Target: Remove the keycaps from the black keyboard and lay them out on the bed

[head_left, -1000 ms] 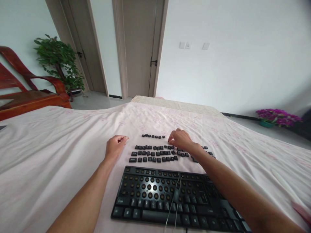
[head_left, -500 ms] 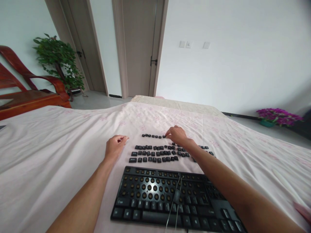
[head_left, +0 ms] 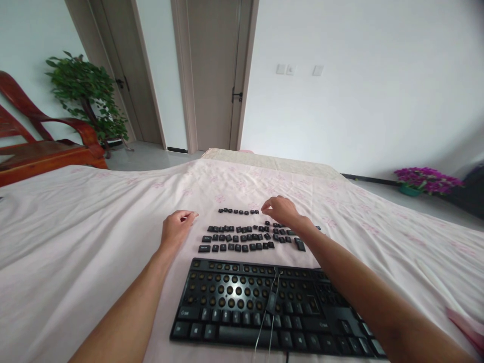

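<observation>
My right hand (head_left: 280, 209) is just past the right end of the farthest row of black keycaps (head_left: 236, 212). Its thumb and fingertips are slightly apart, beside the last cap, with nothing visible between them. Left of the rows, my left hand (head_left: 177, 227) rests by the sheet with its fingers curled and the tips together; whatever it may hold is hidden. Nearer to me, several more keycap rows (head_left: 227, 237) lie on the sheet. A black keyboard (head_left: 242, 335), many of its caps off, lies below them, partly behind my right forearm. On it rests a wire keycap puller (head_left: 271, 303).
A pale pink flowered sheet (head_left: 102, 227) covers the surface under everything. Beyond it are a wooden armchair (head_left: 75, 151), a leafy potted plant (head_left: 85, 83), a door (head_left: 214, 75) and purple flowers in a green pot (head_left: 410, 190). Pink cloth (head_left: 467, 325) shows at the right edge.
My right hand has drawn slightly right, off the end cap of the far row, which now shows uncovered. The left hand keeps its pose. The whole view has shifted a little.
</observation>
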Demonstrator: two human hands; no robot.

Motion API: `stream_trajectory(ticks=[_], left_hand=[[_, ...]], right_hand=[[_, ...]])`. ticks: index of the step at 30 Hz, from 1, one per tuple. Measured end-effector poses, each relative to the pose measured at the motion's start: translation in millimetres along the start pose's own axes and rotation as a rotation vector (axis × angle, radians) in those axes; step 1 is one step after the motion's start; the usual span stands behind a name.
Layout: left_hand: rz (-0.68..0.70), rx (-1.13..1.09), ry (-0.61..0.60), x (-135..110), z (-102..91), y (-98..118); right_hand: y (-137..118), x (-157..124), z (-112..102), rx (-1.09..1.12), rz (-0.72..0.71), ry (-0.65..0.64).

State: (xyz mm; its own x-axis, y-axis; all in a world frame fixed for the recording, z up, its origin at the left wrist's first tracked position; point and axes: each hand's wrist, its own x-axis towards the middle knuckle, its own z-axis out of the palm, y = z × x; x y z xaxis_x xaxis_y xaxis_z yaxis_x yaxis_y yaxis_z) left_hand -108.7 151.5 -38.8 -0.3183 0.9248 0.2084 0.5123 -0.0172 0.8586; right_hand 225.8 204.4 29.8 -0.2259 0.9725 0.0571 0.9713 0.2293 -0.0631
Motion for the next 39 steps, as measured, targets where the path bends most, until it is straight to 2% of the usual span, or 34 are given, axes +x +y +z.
stream_trajectory(ticks=[6,11,16,25,31,39], left_hand=[[-0.01,0.009,0.01,0.0,0.4,-0.7],[-0.012,-0.005,-0.003,0.1,0.3,-1.6],[-0.01,-0.001,-0.007,1.1,0.5,-3.2],[-0.01,0.006,-0.008,2.2,0.7,-4.6],[-0.017,0.014,-0.008,1.7,-0.3,-3.1],[-0.006,0.002,-0.011,1.0,0.5,-3.8]], right_hand=[[3.1,-17.1,-4.3,-0.026,-0.042,-0.048],[-0.8,-19.8,-0.9,-0.065,-0.084,-0.081],[-1.8,-17.4,1.6,-0.094,-0.096,-0.091],[1.7,0.4,6.6,-0.085,-0.045,0.003],[1.7,8.3,11.8,-0.067,-0.034,-0.008],[3.4,5.5,12.7,-0.037,0.019,-0.025]])
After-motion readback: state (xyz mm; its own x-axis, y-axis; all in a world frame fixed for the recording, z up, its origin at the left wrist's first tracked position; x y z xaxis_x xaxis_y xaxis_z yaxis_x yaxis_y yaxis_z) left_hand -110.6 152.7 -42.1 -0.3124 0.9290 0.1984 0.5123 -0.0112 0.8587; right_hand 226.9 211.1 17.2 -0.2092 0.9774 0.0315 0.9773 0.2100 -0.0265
